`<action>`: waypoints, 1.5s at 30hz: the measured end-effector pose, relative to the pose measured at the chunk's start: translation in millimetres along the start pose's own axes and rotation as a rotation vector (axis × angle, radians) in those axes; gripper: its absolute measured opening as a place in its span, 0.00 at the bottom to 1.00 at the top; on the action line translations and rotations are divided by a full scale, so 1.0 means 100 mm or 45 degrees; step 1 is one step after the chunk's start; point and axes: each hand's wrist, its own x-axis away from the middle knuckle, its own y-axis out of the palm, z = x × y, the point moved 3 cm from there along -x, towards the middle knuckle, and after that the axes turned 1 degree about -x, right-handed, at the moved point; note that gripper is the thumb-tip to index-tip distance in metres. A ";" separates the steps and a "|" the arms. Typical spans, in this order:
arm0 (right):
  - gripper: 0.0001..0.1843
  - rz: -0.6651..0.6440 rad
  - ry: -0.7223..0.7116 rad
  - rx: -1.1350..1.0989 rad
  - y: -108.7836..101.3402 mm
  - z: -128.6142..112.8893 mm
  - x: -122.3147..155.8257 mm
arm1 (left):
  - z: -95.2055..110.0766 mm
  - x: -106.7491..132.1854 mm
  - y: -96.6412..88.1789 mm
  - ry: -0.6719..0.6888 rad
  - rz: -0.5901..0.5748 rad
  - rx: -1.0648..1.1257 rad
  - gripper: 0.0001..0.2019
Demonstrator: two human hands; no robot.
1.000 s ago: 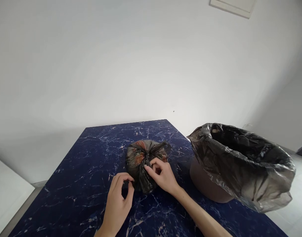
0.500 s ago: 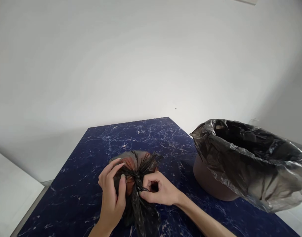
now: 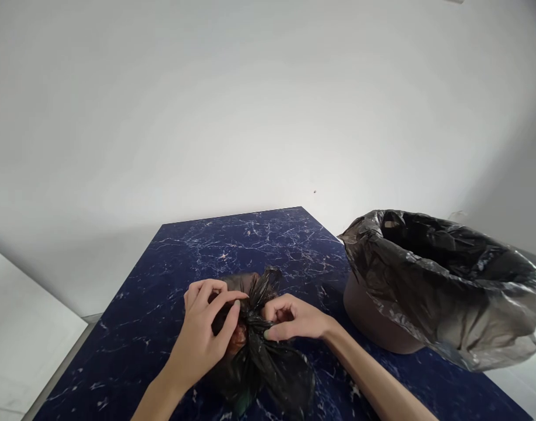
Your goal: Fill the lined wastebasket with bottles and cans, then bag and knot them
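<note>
A small black plastic bag (image 3: 268, 365) with something reddish inside lies on the dark blue marble-patterned table (image 3: 171, 257), close to me. Its gathered neck sticks up between my hands. My left hand (image 3: 204, 333) curls over the bag's left side, fingertips pinching the knot. From the right, my right hand (image 3: 289, 317) pinches the same gathered plastic, fingers closed on it. Both hands touch each other at the knot.
A brown bin (image 3: 373, 318) lined with a black bag (image 3: 438, 280) stands on the table's right side, its mouth open. A plain white wall rises behind the table. Light floor shows at the left and far right.
The bag has come toward me and turned over. Both hands have closed in on its gathered neck, the left one moving from beside the bag onto it.
</note>
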 end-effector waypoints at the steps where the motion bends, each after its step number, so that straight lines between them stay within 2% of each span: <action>1: 0.21 0.016 -0.002 -0.010 -0.03 0.02 0.00 | 0.01 -0.04 -0.04 -0.003 -0.065 0.006 0.15; 5: 0.23 0.083 -0.003 -0.068 -0.12 0.11 0.00 | 0.00 -0.15 -0.16 -0.021 -0.233 0.018 0.17; 12: 0.24 0.115 -0.018 -0.101 -0.15 0.14 0.00 | -0.05 -0.17 -0.25 0.024 -0.216 -0.013 0.17; 17: 0.22 0.162 -0.062 -0.059 -0.12 0.06 0.00 | -0.04 -0.25 -0.28 0.029 -0.393 -0.089 0.18; 19: 0.23 0.213 -0.095 -0.047 -0.10 0.01 0.00 | -0.04 -0.30 -0.31 0.026 -0.423 -0.084 0.18; 22: 0.26 0.258 -0.128 -0.029 -0.06 -0.04 -0.01 | -0.05 -0.36 -0.33 0.032 -0.404 -0.047 0.17; 26: 0.25 0.227 -0.118 0.006 -0.05 -0.04 -0.04 | -0.05 -0.41 -0.32 -0.001 -0.384 -0.006 0.19; 32: 0.24 0.195 -0.099 0.053 -0.06 -0.01 -0.06 | 0.01 -0.48 -0.32 -0.017 -0.232 0.031 0.24; 37: 0.22 0.166 -0.099 0.085 -0.08 -0.01 -0.05 | 0.04 -0.50 -0.33 -0.024 -0.176 0.068 0.25; 42: 0.22 0.122 -0.092 0.033 -0.14 -0.01 0.00 | -0.04 -0.51 -0.38 -0.099 -0.085 0.081 0.24; 45: 0.24 0.086 -0.077 -0.021 -0.19 -0.02 0.04 | -0.10 -0.51 -0.43 -0.203 0.017 0.092 0.24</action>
